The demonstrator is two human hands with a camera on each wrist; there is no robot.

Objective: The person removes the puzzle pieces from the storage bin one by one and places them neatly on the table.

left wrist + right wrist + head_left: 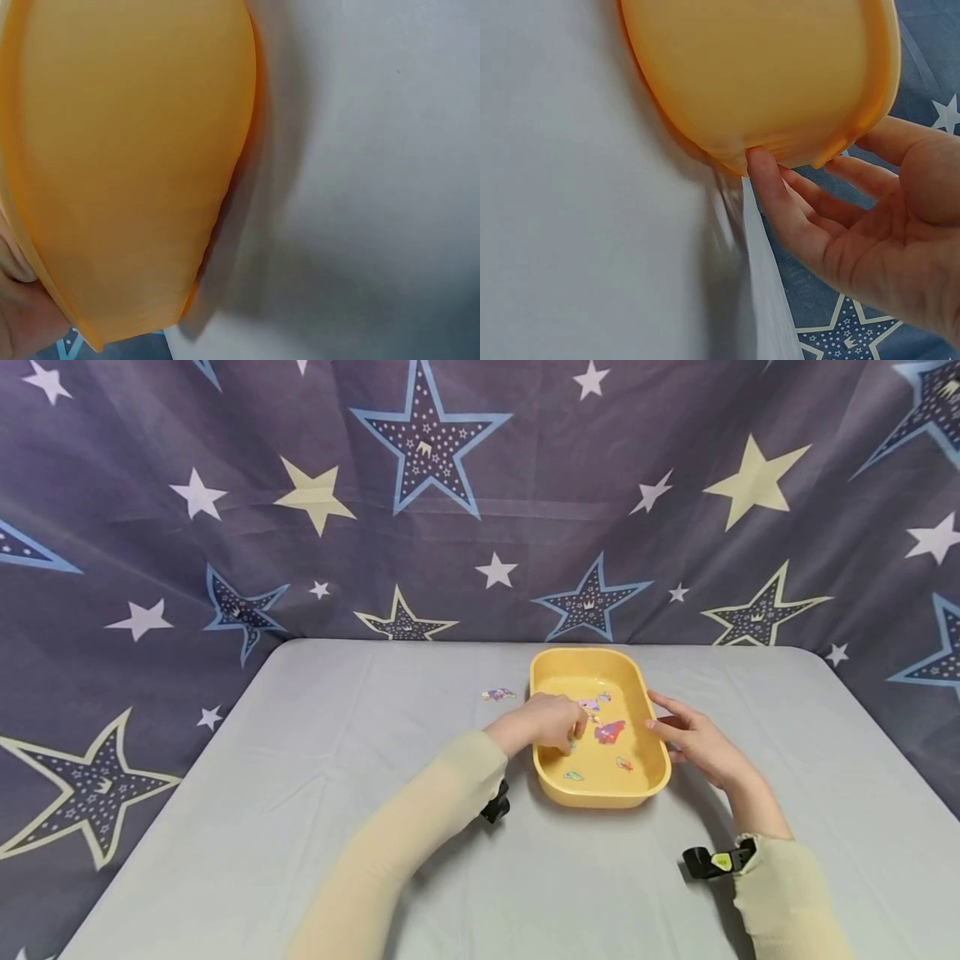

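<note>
A deep yellow tray [600, 789] with rounded corners stands on the table. My left hand [551, 720] reaches in over its left rim, fingers curled downward. The fingertips pinch a small teal cut-out [572, 743], mostly covered by them. Around it on the tray floor lie several flat colourful cut-outs: a red and purple one [610, 732], a green one [573, 776] and a small orange-red one [624, 763] among them. Spread loosely, my right hand [697, 743] rests its fingers against the tray's right side. In the right wrist view the thumb [761, 169] touches the outer wall.
One more colourful cut-out [498, 694] lies on the pale cloth-covered table [360, 735], left of the tray. A dark curtain [510, 502] printed with stars hangs behind the table's far edge. Black straps with small cameras [701, 862] sit on both wrists.
</note>
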